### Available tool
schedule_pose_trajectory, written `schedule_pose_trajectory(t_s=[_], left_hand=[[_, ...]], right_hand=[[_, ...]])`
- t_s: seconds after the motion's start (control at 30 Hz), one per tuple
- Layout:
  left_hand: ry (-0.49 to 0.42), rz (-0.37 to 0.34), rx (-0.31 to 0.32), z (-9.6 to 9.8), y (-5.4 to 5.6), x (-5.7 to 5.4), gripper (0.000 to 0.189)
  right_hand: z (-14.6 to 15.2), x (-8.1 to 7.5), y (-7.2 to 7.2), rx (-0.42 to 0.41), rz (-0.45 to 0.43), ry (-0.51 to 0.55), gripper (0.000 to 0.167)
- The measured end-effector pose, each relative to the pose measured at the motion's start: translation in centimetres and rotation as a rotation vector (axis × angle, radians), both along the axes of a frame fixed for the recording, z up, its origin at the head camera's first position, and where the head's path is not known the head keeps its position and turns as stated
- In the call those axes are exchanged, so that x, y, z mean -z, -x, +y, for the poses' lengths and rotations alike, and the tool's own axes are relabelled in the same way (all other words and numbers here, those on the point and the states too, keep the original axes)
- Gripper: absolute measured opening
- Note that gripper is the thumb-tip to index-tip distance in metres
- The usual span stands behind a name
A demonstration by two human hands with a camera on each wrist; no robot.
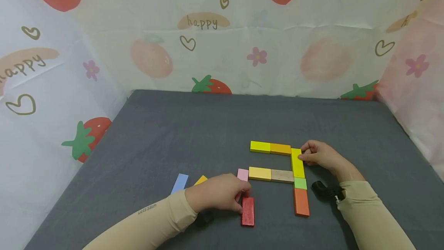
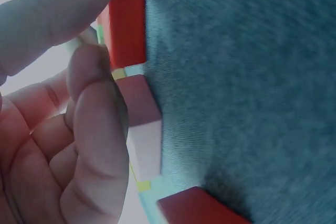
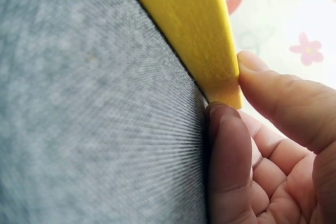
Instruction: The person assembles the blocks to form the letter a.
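My left hand (image 1: 220,192) is at the near left of the block figure, thumb and index finger at the upper left corner of a red block (image 1: 248,212). In the left wrist view, the thumb overlaps the red block's (image 2: 127,19) side and the index fingertip is by its end. Just beyond the fingers lies a pink block (image 1: 243,174). My right hand (image 1: 322,159) pinches the far right end of an upright-running yellow block (image 1: 297,165). Close up in the right wrist view, thumb and index finger meet the yellow block's (image 3: 194,30) end.
Yellow (image 1: 260,147) and orange (image 1: 280,149) blocks form the far row. Light yellow (image 1: 259,173) and wooden (image 1: 282,176) blocks form the middle row. Green (image 1: 300,183) and orange-red (image 1: 301,202) blocks continue the right column. A blue block (image 1: 179,183) and a partly hidden yellow-orange block (image 1: 200,180) lie left.
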State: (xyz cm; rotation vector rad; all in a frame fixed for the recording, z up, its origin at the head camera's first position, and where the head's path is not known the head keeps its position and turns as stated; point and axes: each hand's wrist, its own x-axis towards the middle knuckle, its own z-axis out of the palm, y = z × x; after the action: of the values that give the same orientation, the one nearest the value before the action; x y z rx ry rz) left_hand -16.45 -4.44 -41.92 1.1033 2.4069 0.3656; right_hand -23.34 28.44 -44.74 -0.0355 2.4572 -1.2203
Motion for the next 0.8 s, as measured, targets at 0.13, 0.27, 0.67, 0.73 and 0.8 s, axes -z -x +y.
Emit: schedule_pose_trajectory(t_s=[0.13,0.27,0.67,0.73,0.8], left_hand=[[0.013,0.037,0.062,0.1,-0.12,-0.17,0.023],[0.018,0.045,0.185,0.17,-0.3,-0.32,0.034],[-0.008,0.021,0.083,0.24,-0.51,0.03,0.026],[-0.009,0.026,0.065,0.27,-0.48,0.06,0.026],[-0.01,0.037,0.055,0.3,-0.48,0.1,0.025]], right_hand=[[0.05,0.0,-0.04,-0.005,0.005,0.009,0.029],[0.07,-0.03,-0.08,-0.004,0.003,0.008,0.029],[0.02,-0.04,-0.06,0.002,-0.002,0.001,0.028],[0.01,-0.06,-0.06,0.003,-0.003,0.0,0.028],[-0.01,-0.07,-0.06,0.003,-0.002,0.0,0.028]])
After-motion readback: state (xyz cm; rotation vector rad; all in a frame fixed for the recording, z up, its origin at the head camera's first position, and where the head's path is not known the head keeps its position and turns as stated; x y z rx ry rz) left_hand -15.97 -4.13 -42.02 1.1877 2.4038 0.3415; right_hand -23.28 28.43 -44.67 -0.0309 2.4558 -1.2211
